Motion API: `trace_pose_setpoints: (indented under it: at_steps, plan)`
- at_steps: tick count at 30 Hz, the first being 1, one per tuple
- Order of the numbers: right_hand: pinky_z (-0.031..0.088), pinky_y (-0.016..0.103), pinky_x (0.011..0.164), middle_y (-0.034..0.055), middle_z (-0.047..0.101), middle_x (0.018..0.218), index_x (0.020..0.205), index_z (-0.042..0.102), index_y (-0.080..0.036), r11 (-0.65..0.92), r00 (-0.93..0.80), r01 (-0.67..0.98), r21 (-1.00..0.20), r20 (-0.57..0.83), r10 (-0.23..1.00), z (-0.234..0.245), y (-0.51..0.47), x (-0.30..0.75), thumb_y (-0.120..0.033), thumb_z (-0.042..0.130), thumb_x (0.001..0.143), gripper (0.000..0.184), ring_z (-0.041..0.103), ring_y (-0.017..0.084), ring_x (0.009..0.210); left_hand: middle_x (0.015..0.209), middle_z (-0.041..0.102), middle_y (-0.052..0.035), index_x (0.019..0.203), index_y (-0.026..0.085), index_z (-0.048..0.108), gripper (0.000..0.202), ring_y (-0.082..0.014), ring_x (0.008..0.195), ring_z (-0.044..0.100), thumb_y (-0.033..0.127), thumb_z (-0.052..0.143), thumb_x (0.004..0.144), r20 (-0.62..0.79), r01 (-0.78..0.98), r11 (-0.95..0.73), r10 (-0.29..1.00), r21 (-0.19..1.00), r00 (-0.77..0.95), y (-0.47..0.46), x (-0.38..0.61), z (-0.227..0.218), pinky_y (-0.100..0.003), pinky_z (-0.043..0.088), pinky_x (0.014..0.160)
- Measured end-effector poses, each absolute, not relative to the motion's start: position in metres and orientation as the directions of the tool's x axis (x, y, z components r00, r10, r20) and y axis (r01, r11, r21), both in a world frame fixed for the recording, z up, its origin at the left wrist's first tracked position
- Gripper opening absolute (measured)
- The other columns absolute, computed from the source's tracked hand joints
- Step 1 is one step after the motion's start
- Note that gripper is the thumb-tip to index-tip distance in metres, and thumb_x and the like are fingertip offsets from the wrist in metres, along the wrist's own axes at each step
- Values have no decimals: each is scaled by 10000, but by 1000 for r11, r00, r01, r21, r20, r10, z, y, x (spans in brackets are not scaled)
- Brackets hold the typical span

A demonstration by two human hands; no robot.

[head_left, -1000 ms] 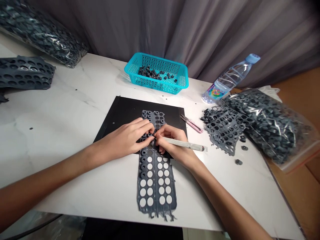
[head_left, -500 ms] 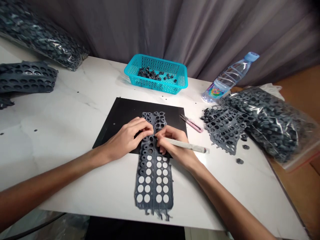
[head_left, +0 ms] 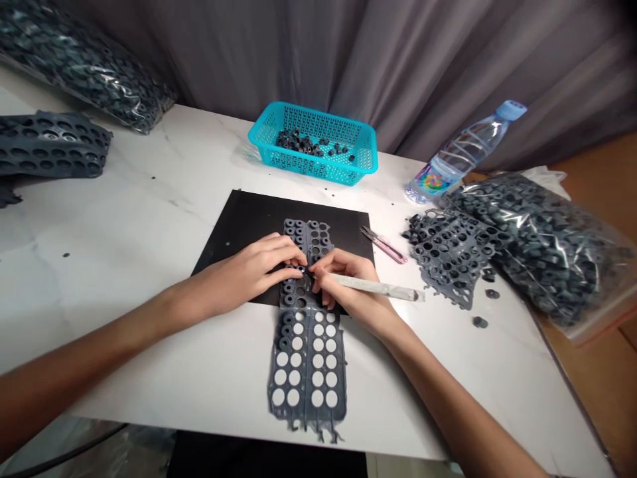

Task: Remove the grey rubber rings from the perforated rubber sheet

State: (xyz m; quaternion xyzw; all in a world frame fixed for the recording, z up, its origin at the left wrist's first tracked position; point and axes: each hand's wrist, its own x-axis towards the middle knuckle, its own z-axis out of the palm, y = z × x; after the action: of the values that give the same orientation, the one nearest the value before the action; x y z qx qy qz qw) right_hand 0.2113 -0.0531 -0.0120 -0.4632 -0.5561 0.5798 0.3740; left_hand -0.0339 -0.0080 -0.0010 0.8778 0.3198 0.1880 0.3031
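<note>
A long grey rubber sheet (head_left: 308, 358) full of round holes lies lengthwise across a black mat (head_left: 249, 222) and the white table. Its far part still carries small grey rings. My left hand (head_left: 259, 269) lies on the sheet with its fingers pressed together, the fingertips pinching a small ring at the sheet's middle. My right hand (head_left: 343, 282) is closed round a thin pale stick-like tool (head_left: 378, 289), held like a pen with its tip at the same ring.
A turquoise basket (head_left: 363, 159) with loose grey rings stands behind the mat. Pink snips (head_left: 383, 244), a punched grey sheet (head_left: 448, 249), a bag of rings (head_left: 542, 245) and a water bottle (head_left: 462, 153) lie right. Stacked sheets (head_left: 50, 143) and another bag (head_left: 84, 63) lie left.
The hands stay at the same spot on the sheet, with small finger shifts. The view has swayed slightly.
</note>
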Motion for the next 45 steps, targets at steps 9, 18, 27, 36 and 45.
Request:
trace_pose_setpoints:
  at_steps: [9,18,27,36,45]
  plan:
    - [484,225,558,5,740,782,930,712,-198,-92,-226,189,-978,-135,965,-14,-56,206,-220,693,909,36,622,129,596,1158,771,-40,1174,236,749,203,-225,1126,687,293,557,1140,182,416,-656,645,630,742,-4,-38,4,-351,514,1032]
    - [479,236,597,0,734,796,927,724,-204,-83,-204,217,-973,-129,970,-15,-58,204,-232,705,927,34,618,139,651,1148,772,-19,1131,231,751,162,-208,1117,689,253,591,1129,200,418,-673,641,610,741,-5,-37,4,-330,497,1035]
    - [486,240,624,7,733,819,944,726,-203,-59,-219,243,-968,-114,969,-16,-57,204,-243,701,937,47,637,149,694,1151,767,-33,1145,225,743,166,-219,1119,687,267,583,1134,212,415,-688,632,595,745,-6,-36,3,-339,510,1028]
    - [472,256,640,10,723,830,924,716,-206,-9,-228,289,-957,-78,970,-17,-58,205,-261,687,948,67,634,160,710,1129,769,-49,1105,202,741,203,-227,1106,681,244,546,1141,220,439,-715,626,544,748,-7,-34,8,-347,520,1016]
    - [397,262,624,-37,589,683,814,621,-211,211,-272,481,-851,85,959,-8,-61,199,-277,653,980,181,512,125,604,1077,759,-67,1061,186,724,243,-210,987,685,133,493,1111,375,438,-718,672,540,639,-17,-26,6,-379,540,984]
